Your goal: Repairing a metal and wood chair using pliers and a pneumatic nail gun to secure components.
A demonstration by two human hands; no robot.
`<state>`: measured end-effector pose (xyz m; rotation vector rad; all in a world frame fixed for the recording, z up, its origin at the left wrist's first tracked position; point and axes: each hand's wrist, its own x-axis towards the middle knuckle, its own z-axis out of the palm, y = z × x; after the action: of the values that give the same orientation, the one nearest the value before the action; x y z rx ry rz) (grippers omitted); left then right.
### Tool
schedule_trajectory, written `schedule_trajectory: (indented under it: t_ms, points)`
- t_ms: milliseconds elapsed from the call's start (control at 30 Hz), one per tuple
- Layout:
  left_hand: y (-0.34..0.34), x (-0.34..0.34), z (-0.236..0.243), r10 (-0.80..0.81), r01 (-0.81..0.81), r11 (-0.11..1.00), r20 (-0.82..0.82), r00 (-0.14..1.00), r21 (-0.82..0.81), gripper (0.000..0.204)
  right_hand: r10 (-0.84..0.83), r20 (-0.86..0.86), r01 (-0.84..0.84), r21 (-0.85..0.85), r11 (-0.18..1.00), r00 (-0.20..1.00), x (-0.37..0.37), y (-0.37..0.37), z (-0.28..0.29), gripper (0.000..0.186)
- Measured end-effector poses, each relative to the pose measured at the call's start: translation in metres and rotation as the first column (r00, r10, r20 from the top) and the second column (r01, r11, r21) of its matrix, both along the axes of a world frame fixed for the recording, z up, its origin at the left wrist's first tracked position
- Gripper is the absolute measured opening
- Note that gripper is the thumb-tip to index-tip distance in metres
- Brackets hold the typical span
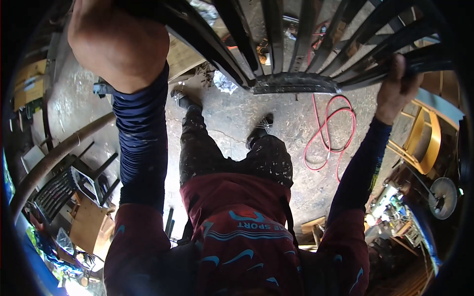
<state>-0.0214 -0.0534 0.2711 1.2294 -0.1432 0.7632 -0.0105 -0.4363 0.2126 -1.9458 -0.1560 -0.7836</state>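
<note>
A glossy black slatted chair back [296, 83] is raised in front of me, its slats fanning out from a short curved rail. My right hand [395, 93] grips its right outer edge, thumb and fingers about the dark bar. At the upper left, my left hand [116, 42] is bent at the wrist against the left side of the same piece. The left fingers run out of sight behind the hand and the picture's edge. Both arms reach up in dark blue sleeves. The chair back's far end lies outside the view.
A red hose [330, 126] lies looped on the concrete floor [229, 135] ahead of my shoes. Left stand a black slatted chair [91, 180] and a curved brown pole [61, 158]. A yellow wooden chair [425, 140] and a round fan [443, 197] are at the right.
</note>
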Motion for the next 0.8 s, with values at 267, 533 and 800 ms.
schedule_trajectory:
  t_ms: [267,533,800]
  points:
    - [-0.131,-0.028,-0.044,-0.428,0.667,0.423,0.513,0.744,-0.614,0.042,0.082,-0.057,-0.064,0.263,0.963,0.995,-0.040,-0.103,-0.106,0.038]
    - [-0.161,-0.041,-0.114,-0.206,0.204,0.951,-0.017,0.978,0.233,0.021,-0.011,-0.191,0.082,0.368,0.926,0.981,-0.063,-0.143,-0.189,0.033]
    - [-0.165,-0.040,-0.070,-0.254,0.376,0.880,-0.378,0.890,0.292,0.032,0.032,-0.326,0.008,0.123,0.992,0.945,-0.082,-0.171,-0.182,0.049]
